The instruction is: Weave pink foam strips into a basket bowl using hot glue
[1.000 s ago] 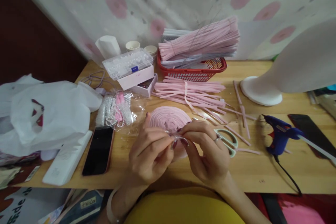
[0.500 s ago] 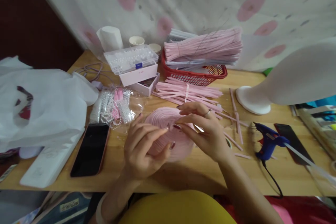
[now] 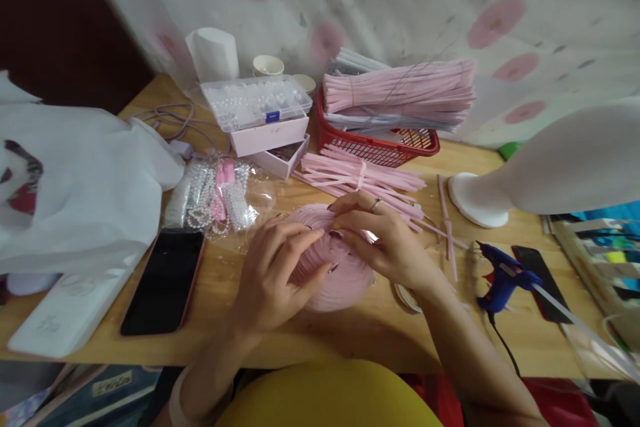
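Observation:
A round pink coil (image 3: 340, 280), apparently of fuzzy pipe cleaners wound in rings, lies on the table in front of me. My left hand (image 3: 280, 267) rests over its left side, fingers curved and thumb apart from them, with the tips touching the top. From the right, my right hand (image 3: 383, 233) reaches to the upper middle of the coil, its fingers pinched together; what they hold is too small to make out. Just behind sits a tied bundle of pink pipe cleaners (image 3: 385, 177). A roll of tape (image 3: 407, 297) shows partly under my right wrist.
At the right are a blue glue gun (image 3: 503, 277), a dark phone (image 3: 543, 280) and a white mannequin head (image 3: 565, 153). A red basket (image 3: 380, 150) of pipe cleaners, a bead box (image 3: 255, 103), bagged pearl strings (image 3: 200, 193), and a black-screened phone (image 3: 163, 280) stand behind and left.
My right hand has shifted slightly left and down, its fingertips drawing closer together on the coil. My left thumb has moved slightly up and right. The camera view has shifted a little.

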Motion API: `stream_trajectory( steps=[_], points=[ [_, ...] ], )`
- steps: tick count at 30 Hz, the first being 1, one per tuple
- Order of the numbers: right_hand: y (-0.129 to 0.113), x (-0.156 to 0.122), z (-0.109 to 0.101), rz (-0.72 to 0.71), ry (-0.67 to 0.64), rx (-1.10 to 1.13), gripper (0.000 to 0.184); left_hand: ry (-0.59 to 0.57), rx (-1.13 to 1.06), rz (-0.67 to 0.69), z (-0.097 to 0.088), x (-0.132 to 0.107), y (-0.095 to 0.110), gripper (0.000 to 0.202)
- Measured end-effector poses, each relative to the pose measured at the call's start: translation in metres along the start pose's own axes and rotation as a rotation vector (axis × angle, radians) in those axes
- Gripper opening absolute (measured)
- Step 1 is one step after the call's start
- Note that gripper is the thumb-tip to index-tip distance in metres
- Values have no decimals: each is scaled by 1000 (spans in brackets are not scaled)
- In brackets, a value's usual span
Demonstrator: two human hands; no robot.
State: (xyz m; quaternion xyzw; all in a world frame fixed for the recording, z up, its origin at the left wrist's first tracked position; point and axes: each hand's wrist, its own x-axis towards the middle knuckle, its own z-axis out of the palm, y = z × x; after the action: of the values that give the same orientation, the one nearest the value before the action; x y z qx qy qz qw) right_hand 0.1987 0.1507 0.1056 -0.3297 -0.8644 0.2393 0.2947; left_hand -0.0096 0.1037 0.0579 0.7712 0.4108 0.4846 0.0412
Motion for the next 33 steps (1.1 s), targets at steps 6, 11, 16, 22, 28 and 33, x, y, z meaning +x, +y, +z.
stream_trajectory(
  steps=[6,11,16,22,28,33],
  points=[
    [-4,6,-3,78,-51,71,18,-50,11,-4,1,-1,0,26],
    [-6,9,-3,126,11,109,13,-47,-27,-29,2,-1,1,33],
    [-3,6,2,66,21,67,15,-57,-30,-25,2,-2,0,34],
    [0,1,-1,-36,-27,-49,22,-64,27,11,1,-3,1,26],
    [-1,1,-3,-39,-46,-121,21,-40,100,83,2,-3,3,16],
    [-4,2,-14,-27,-38,-135,24,-38,120,103,3,-3,4,16]
  ],
)
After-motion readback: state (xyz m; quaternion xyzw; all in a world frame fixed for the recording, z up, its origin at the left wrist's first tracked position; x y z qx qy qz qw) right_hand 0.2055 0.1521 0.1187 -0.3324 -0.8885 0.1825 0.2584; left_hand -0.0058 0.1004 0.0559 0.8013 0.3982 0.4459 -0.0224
